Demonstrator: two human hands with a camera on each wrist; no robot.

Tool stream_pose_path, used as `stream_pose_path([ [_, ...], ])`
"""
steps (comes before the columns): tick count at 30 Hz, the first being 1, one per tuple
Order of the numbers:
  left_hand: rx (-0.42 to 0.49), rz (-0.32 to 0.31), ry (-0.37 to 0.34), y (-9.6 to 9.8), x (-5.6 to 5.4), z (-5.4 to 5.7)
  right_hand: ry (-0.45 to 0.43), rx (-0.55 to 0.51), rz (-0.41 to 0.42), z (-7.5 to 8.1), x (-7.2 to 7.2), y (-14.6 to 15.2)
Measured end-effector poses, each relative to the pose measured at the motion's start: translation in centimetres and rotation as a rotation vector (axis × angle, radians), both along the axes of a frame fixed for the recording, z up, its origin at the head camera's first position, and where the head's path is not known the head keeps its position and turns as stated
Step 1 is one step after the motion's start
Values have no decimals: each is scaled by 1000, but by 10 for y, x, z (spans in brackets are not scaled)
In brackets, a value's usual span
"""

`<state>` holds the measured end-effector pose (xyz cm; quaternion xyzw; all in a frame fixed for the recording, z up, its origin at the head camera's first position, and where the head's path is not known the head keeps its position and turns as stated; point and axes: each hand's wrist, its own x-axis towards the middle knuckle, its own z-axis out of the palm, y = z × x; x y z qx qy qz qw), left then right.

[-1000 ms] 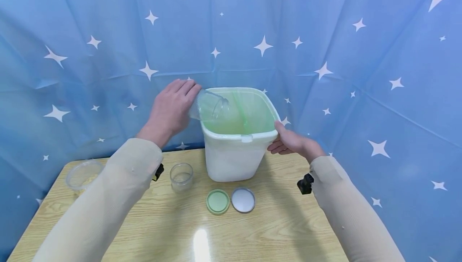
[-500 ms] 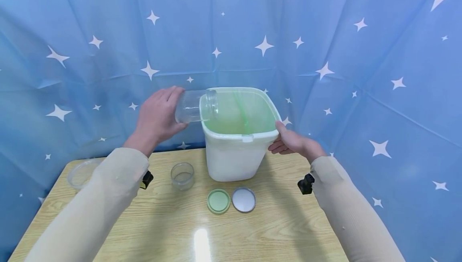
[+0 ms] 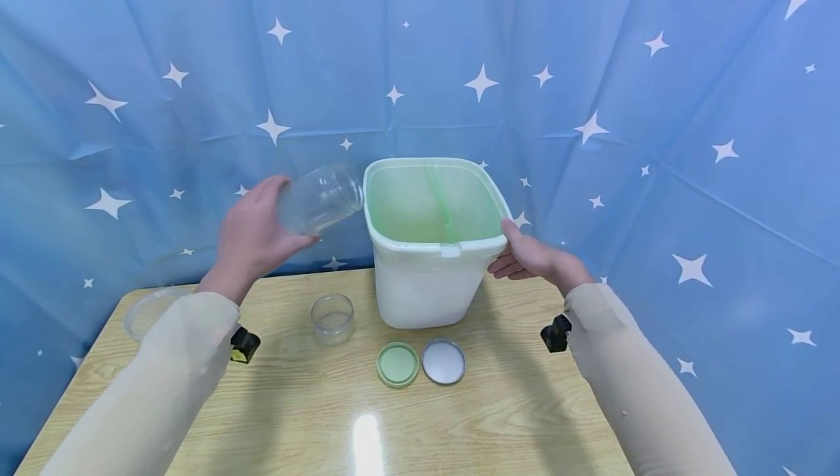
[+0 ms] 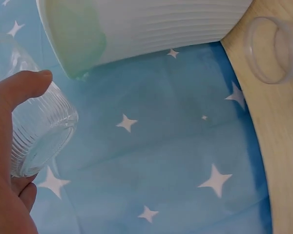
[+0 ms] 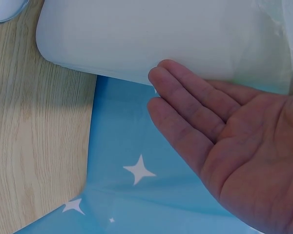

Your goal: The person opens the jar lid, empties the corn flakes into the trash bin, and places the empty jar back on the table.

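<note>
Left grip near table, starry curtain

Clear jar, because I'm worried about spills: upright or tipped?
Tipped: in the head view, the clear jar slants sideways, mouth toward the white bin.

We see a clear, ribbed, glass-like cylindrical jar tilted in mid-air, mouth towards two or three o'clock, near the nine o'clock side of a white, tapered plastic bin, open, green inside, upright on the worktop.
</note>
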<state>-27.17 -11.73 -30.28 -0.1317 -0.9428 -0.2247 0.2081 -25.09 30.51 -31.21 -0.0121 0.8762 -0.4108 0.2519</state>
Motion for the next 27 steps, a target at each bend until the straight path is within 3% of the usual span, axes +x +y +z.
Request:
stream_pose_path([
  [4,82,39,-52,-8,4,-12,-1,-2,2,1,0,0],
  [15,223,90,-94,-31,11,-57,-2,4,-9,1,0,0],
  [27,294,140,-262,-49,24,-113,10,-6,-20,-3,0,1],
])
